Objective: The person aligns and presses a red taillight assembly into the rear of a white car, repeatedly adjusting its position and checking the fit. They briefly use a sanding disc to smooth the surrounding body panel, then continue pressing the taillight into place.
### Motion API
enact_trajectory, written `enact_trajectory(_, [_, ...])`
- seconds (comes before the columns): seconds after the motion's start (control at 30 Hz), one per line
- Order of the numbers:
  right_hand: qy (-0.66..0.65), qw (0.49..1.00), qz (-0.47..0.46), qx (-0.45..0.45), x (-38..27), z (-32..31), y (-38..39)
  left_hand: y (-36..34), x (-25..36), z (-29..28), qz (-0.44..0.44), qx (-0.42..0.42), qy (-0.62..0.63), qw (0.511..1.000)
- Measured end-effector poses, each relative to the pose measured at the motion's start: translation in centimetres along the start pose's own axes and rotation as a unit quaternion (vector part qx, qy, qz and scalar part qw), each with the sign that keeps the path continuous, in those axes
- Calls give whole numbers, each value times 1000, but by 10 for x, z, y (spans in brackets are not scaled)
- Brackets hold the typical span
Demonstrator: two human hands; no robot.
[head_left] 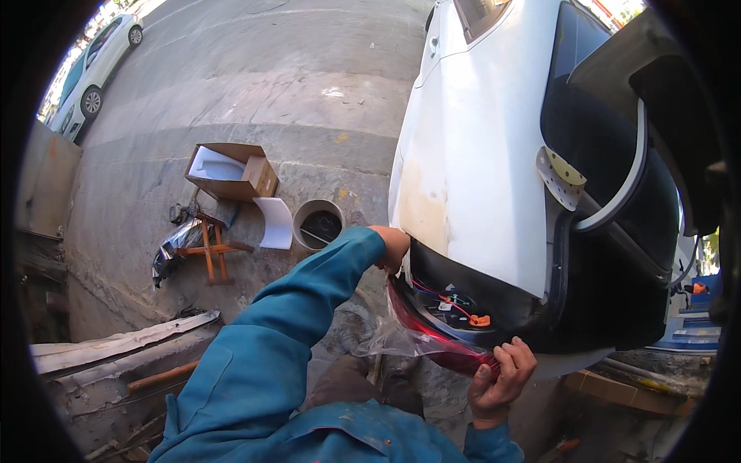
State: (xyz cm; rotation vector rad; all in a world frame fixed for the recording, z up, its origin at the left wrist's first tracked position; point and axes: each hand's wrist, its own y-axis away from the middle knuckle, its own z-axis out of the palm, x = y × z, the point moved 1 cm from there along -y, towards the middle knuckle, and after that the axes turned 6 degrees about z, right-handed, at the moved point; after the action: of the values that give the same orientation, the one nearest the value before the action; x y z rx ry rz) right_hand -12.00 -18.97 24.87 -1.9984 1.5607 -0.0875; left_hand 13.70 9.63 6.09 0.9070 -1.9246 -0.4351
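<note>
With fingers (522,357) of the right hand (496,387) clamped on the near right end of a red tail light (457,360), holding it beside a white car's (486,170) open recess (441,272), with the left hand (393,248) near its far left end, grip too hidden to tell.

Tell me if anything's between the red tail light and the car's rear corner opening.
Wires and an orange connector show between the tail light and the opening; clear plastic film hangs on the near side.
</note>
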Motion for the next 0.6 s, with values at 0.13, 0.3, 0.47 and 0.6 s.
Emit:
enact_trajectory(0.13, [14,1000,-13,-5,-7,0,11,8,-20,21,57,58,7,997])
enact_trajectory(0.3, [2,1000,-14,-5,-10,-3,20,22,-15,15,5,18,110,994])
enact_trajectory(0.47, [-9,1000,-18,-4,-11,-1,21,9,-31,29,3,-27,195,980])
enact_trajectory(0.6, [-7,1000,-18,-7,-8,-3,22,-1,-39,45,24,6,268,963])
